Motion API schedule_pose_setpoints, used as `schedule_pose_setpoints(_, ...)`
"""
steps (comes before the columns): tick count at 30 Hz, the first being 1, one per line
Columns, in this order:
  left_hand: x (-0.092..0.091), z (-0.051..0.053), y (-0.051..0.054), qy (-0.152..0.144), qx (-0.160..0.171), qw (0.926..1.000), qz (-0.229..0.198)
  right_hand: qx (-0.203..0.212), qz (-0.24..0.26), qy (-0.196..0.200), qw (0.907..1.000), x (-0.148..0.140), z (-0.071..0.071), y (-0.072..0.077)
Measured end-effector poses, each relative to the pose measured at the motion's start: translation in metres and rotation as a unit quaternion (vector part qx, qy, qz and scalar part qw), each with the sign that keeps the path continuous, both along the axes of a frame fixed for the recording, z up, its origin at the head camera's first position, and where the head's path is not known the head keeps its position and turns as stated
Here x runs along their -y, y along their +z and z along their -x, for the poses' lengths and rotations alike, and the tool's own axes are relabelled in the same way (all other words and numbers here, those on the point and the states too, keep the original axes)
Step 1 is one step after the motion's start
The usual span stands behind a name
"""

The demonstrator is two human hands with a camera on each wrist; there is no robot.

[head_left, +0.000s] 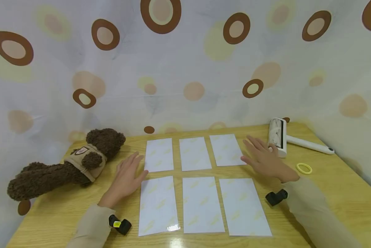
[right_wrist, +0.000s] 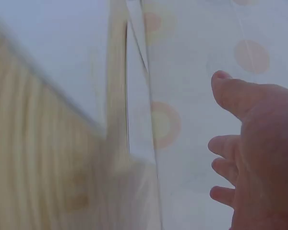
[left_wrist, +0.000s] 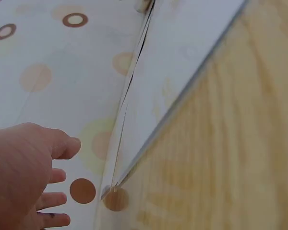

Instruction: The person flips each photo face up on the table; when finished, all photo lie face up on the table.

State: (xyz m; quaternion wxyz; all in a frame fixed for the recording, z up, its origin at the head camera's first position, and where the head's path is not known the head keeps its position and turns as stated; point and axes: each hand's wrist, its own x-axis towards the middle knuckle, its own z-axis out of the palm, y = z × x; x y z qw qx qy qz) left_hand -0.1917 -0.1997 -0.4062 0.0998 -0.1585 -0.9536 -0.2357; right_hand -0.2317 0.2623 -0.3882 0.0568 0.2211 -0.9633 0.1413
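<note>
Several white rectangular cards point(head_left: 202, 203) with faint yellow marks lie flat on the wooden table in two rows of three. My left hand point(head_left: 125, 179) is beside the left column, nearest the far-left card point(head_left: 159, 155), its fingers extended and holding nothing. On the other side, my right hand point(head_left: 264, 158) spreads its fingers by the right edge of the far-right card point(head_left: 225, 150), also with nothing in it. Both wrist views show the left hand point(left_wrist: 24, 177) and the right hand point(right_wrist: 264, 148) with thumb apart from the fingers; the table there is blurred.
A brown plush bear point(head_left: 58, 172) in a beige top lies at the left. Behind the right hand lies a white lint roller point(head_left: 309, 144), with a yellow ring point(head_left: 304, 168) nearer. A spotted curtain point(head_left: 185, 69) hangs along the table's back edge.
</note>
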Motion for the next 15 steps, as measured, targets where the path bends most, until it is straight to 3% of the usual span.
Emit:
schedule_pose_setpoints(5,0.000,0.007,0.001,-0.013,0.006,0.9998,-0.013,0.006,0.034,0.036,0.9988,0.022,0.013,0.002)
schedule_pose_setpoints(10,0.000,0.014,0.002,-0.033,0.030,0.9986,-0.030,0.022,0.046,0.066,0.9965,0.044,0.029,0.001)
schedule_pose_setpoints(15,0.000,0.022,-0.005,-0.048,0.073,0.9929,-0.080,0.036,0.058,0.096,0.9930,0.072,0.043,0.001)
